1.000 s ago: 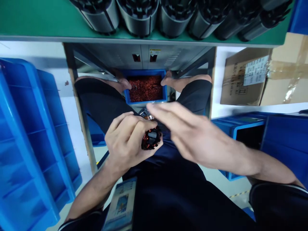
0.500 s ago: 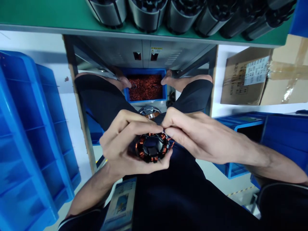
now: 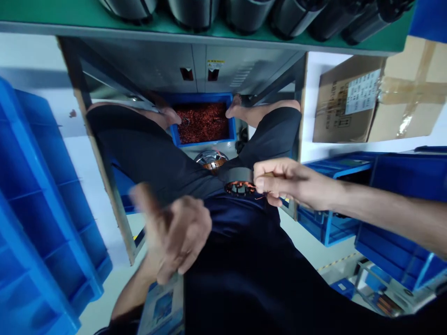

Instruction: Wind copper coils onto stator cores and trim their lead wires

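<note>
A motor stator (image 3: 239, 178) with a grey ring-shaped body and orange copper windings is above my lap. My right hand (image 3: 284, 182) pinches it at its right side, and thin copper wire ends stick out below the fingers. Off to the left, my left hand (image 3: 176, 232) is apart from the stator and smeared by motion, so I cannot tell how its fingers stand. Just below that hand hangs a badge card (image 3: 162, 304) against my dark clothing.
Several dark cylinders (image 3: 193, 14) stand on the green bench (image 3: 66, 11). Between my feet is a blue bin (image 3: 206, 143) of copper-coloured pieces. A round metal stool (image 3: 211, 158) shows between my thighs. Blue crates (image 3: 42, 195) line the left; a cardboard box (image 3: 401, 93) sits right.
My left hand has let go of the stator and moved down and left. My right hand now holds the stator alone, higher and tilted, with its outer side showing.
</note>
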The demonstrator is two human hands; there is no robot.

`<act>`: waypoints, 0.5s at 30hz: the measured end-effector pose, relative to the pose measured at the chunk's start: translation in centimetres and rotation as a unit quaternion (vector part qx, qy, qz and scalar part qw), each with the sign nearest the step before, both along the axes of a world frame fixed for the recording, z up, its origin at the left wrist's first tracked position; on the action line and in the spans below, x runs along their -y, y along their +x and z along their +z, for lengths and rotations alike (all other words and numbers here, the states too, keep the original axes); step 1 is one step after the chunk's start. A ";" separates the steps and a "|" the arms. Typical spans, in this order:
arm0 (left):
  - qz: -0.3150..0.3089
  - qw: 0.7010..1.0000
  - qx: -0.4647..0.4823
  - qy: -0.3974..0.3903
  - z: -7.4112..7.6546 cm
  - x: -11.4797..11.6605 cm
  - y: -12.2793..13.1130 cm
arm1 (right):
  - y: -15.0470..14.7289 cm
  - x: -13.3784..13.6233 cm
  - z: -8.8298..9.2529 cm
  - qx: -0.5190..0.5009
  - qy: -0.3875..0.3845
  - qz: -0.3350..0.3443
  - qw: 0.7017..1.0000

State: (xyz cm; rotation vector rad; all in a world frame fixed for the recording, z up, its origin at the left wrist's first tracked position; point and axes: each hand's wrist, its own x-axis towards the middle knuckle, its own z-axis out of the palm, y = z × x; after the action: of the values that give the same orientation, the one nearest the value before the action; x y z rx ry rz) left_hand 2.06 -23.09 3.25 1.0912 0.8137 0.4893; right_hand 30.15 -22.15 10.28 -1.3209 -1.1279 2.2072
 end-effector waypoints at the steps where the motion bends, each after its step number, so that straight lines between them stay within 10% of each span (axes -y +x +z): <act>1: 0.011 0.999 -0.003 0.031 -0.3 0.0 -0.2 | -0.1 1.2 -0.9 -0.022 -0.084 -0.055 0.995; 4: 0.043 0.966 -0.007 0.253 -1.1 -0.9 0.4 | -1.0 3.3 -1.7 -0.048 -0.151 -0.098 0.983; 7: 0.066 0.893 0.031 0.444 -0.9 -2.4 1.9 | -1.5 2.3 -0.1 0.049 0.169 0.041 0.984; 10: -0.055 0.972 0.082 0.214 0.7 -3.3 3.1 | -0.4 -0.4 2.4 0.197 0.601 0.225 0.741; 12: -0.177 0.978 0.113 0.003 1.9 -3.7 3.3 | 1.1 -2.0 3.8 0.220 0.700 0.278 0.620; 15: -0.155 0.986 0.053 0.033 2.9 -4.3 2.8 | 3.4 -3.5 5.5 0.236 0.667 0.260 0.657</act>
State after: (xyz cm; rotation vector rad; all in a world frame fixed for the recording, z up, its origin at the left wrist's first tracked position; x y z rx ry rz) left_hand 4.83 -18.80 6.17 1.2177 0.5248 0.3109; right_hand 33.51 -18.62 15.74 -0.7987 -2.7335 0.5205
